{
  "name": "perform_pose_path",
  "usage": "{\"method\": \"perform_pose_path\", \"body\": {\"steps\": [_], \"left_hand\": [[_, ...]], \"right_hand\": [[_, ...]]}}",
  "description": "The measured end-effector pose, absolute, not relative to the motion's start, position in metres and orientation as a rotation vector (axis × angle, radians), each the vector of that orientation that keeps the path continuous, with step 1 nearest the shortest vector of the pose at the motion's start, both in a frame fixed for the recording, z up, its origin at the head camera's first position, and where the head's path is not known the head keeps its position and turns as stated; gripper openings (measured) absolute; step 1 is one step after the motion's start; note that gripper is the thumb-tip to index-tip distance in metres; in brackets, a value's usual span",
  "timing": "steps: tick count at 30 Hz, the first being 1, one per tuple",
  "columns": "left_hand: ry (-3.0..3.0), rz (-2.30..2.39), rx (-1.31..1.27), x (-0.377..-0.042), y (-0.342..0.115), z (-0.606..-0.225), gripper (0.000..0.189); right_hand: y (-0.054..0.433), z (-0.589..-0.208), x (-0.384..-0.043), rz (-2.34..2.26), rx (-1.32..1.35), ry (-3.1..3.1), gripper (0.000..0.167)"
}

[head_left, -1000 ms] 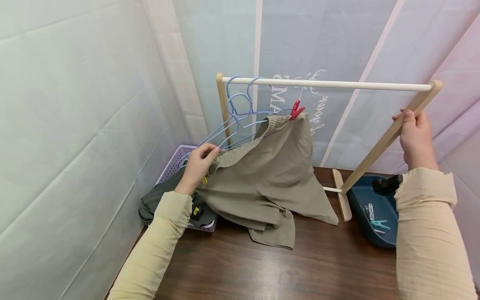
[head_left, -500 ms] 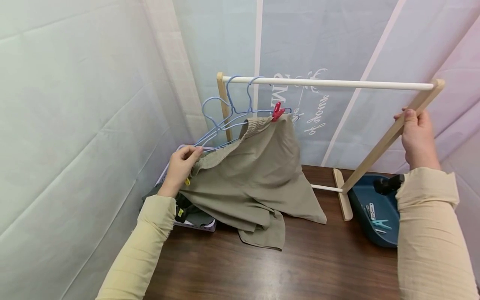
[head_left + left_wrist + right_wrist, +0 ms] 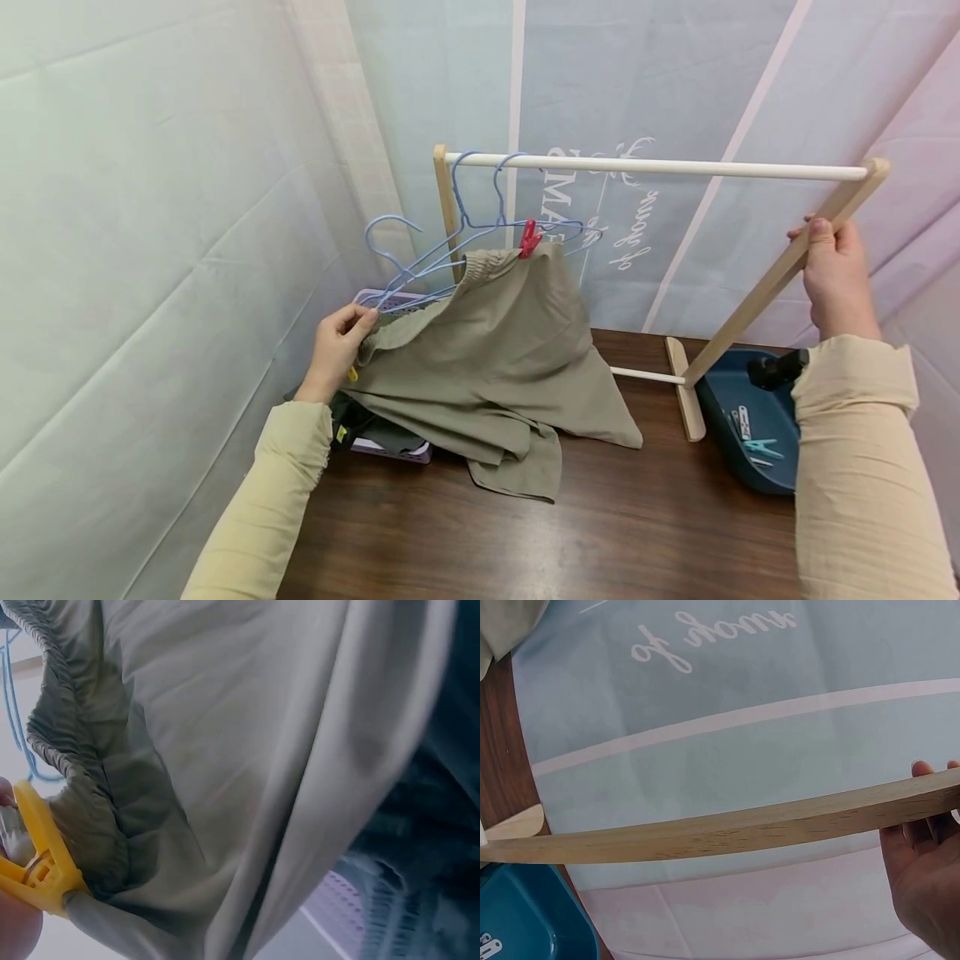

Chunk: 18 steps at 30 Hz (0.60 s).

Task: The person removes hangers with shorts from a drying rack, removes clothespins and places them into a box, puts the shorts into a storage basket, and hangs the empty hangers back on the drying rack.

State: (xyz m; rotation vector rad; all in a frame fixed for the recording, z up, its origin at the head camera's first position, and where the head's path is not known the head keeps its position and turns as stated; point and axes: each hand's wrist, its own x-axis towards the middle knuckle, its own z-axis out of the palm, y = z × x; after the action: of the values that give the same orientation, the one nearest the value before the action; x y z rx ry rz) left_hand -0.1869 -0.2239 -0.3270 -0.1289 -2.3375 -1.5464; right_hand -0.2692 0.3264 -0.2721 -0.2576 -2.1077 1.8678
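Aslant — garment (image 3: 487, 358), waistband (image 3: 408, 327) uphill rightward — left hand (image 3: 335, 346) tight on hanger (image 3: 408, 273), right hand (image 3: 836, 275) round post (image 3: 738, 323).

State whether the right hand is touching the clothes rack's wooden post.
Touching. The head view shows it: the right hand grips the wooden post, curled round it below the white rail.

Head view: gap under white rail (image 3: 660, 168), right of centre; hangers (image 3: 501, 218) crowd upper centre-left, garment (image 3: 495, 367) blocks middle, post (image 3: 763, 292) bounds right.
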Motion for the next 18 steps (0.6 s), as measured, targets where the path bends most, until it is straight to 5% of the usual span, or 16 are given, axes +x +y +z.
{"method": "perform_pose_path", "body": {"steps": [18], "left_hand": [[-2.458,-1.380,-0.075,-0.181,-0.253,-0.378,0.022]], "right_hand": [[0.326,-0.269,-0.268,1.892,-0.282,-2.129,0.033]]}}
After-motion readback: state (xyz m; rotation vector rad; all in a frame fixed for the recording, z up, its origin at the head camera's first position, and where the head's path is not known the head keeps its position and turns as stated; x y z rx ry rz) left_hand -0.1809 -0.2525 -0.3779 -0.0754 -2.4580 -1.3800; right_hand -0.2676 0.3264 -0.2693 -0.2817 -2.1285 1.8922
